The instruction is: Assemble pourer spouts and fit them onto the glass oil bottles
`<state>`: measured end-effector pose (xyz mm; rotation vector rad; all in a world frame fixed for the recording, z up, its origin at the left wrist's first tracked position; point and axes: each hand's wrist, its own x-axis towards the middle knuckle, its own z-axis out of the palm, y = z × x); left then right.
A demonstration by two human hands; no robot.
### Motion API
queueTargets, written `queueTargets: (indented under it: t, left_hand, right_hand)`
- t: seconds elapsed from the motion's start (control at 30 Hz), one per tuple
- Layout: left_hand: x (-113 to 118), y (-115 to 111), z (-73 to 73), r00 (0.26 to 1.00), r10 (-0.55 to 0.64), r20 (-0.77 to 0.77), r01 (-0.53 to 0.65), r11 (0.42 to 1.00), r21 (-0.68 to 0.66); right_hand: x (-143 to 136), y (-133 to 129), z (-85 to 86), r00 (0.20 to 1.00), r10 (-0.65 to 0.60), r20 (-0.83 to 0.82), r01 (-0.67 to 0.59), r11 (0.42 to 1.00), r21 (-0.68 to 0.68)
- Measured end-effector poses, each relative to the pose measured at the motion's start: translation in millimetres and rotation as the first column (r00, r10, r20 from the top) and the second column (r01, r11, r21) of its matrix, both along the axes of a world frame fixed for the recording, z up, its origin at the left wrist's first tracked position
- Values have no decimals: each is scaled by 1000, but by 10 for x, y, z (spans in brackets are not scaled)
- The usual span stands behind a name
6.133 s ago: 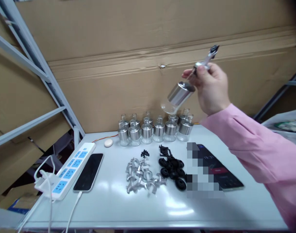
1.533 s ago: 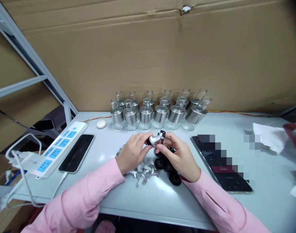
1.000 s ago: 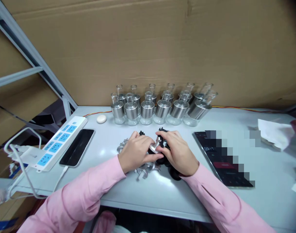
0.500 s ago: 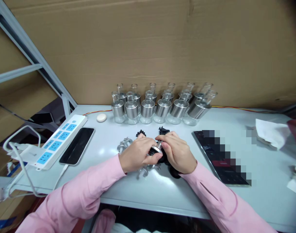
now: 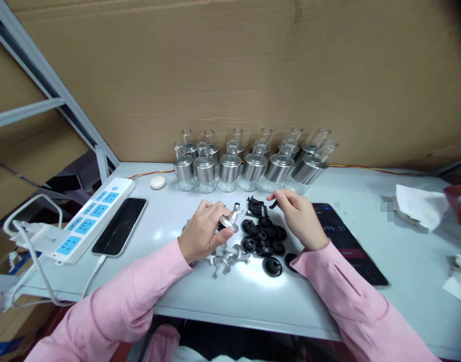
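In my left hand [image 5: 206,229] is a silvery pour spout [image 5: 234,217] with a small black tip. The fingers are closed round its base, and its narrow end points up and to the right. My right hand [image 5: 300,216] pinches a small black plastic piece [image 5: 273,204] between thumb and forefinger, apart from the spout. Just left of that hand lie a cluster of similar thin black pieces [image 5: 255,206] and a heap of round black ribbed stoppers [image 5: 263,241]. More silvery spouts [image 5: 222,262] lie under and beside my left hand, some of them hidden.
Two rows of glass bottles with steel sleeves [image 5: 230,168] stand along the cardboard wall [image 5: 223,75]. To the left are a power strip [image 5: 90,221], a phone [image 5: 120,227] and a white round object [image 5: 157,182]. A dark tablet-like screen [image 5: 361,256] and white paper [image 5: 419,206] lie right.
My hands have moved apart. The right hand has shifted right and up to the small black pieces and now pinches one. My left hand keeps the spout, now turned upward.
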<state>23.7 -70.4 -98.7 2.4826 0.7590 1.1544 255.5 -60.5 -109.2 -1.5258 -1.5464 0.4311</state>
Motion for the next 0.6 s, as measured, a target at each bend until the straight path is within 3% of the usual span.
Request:
queueTargets:
  t: [0.13,0.27,0.37,0.47,0.53,0.6]
  left_hand:
    - [-9,27,-45,997,34,-63,-34,999,16]
    - [-12,37,-55,994,27,-107,-23,999,41]
    - [-8,31,-44,991,20,-132,-11,998,66]
    - [16,8,-8,984,20,-176,-1,994,107]
    - [38,-16,30,978,1,-208,26,991,128]
    - [56,-48,73,972,-34,-233,64,991,121]
  right_hand:
    - [2,37,-93,999,36,37,-31,992,-124]
    - [14,56,-117,996,-9,84,14,998,-59]
    - [-7,13,-21,998,-15,65,14,1000,13]
    - [-93,-95,126,963,246,-112,-249,968,-14]
    - [-170,-175,202,870,430,-242,-454,889,-51]
    - [-235,-235,241,789,514,-337,-563,824,-63]
